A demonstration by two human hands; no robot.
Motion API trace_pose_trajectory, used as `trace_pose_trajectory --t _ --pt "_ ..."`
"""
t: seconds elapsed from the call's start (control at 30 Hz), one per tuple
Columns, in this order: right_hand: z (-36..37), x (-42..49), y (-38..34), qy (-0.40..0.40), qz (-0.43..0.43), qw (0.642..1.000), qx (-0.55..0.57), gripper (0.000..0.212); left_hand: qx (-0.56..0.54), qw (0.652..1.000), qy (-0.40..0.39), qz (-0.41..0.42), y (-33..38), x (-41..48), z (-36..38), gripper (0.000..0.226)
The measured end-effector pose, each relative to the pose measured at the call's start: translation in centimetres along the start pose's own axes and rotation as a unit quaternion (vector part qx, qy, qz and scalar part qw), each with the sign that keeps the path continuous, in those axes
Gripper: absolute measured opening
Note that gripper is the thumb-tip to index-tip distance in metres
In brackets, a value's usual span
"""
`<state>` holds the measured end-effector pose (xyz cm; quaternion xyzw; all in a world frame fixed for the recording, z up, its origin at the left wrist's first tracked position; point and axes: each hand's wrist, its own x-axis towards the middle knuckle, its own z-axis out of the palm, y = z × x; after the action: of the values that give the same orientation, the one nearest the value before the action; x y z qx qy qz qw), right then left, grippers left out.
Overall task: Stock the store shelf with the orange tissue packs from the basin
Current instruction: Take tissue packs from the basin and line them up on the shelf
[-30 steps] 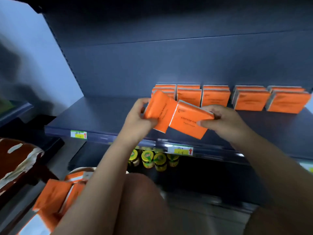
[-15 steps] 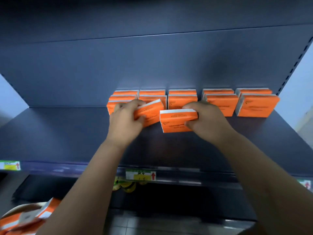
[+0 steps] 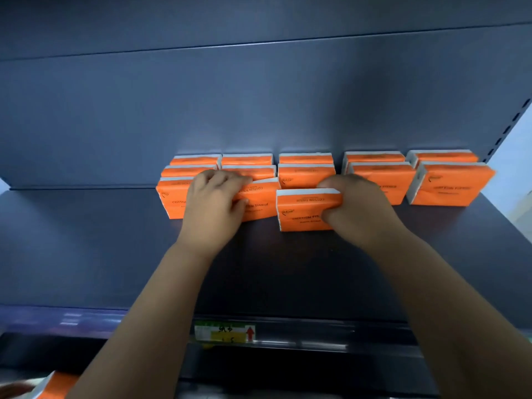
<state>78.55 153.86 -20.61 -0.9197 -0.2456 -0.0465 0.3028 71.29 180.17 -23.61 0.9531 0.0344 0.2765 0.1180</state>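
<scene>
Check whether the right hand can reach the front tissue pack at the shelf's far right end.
Probably yes: bare shelf lies before the far-right pack, nothing blocking. But the right hand grips the middle pack, so it must release first.

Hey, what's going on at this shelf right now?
A person is stocking a dark shelf with orange tissue packs. The left hand grips a tilted pack at the front of the second column from the left; the right hand holds a second pack standing just ahead of the third column. Stocked packs stand in rows against the back panel.
</scene>
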Motion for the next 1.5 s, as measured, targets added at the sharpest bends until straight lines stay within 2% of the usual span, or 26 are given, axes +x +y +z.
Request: trace_pose_trajectory --t 0.17,0.37,0.8,1.0,1.2,1.5 --pt "-0.1 0.3 0.9 0.010 0.026 1.000 -0.009 0.048 0.045 0.999 0.013 0.011 0.2 0.5 0.7 0.054" --pt "0.0 0.4 1.2 0.034 0.008 0.999 -0.035 0.060 0.096 0.995 0.028 0.030 0.5 0.9 1.2 0.056" --pt "1.7 1.6 1.1 0.096 -0.091 0.983 -0.127 0.056 0.076 0.996 0.043 0.030 -0.1 1.2 1.5 0.056" --pt "2.2 2.0 1.3 0.141 -0.101 0.966 -0.193 0.057 0.065 0.997 0.034 0.024 1.2 1.3 1.1 0.051" --pt "2.8 1.9 1.1 0.144 -0.111 0.962 -0.205 0.053 0.043 0.993 0.064 0.088 4.3 1.5 1.5 0.036" --pt "3.0 2.2 1.3 0.150 -0.113 0.960 -0.210 0.050 0.067 0.994 0.027 0.078 5.6 1.7 2.5 0.034"
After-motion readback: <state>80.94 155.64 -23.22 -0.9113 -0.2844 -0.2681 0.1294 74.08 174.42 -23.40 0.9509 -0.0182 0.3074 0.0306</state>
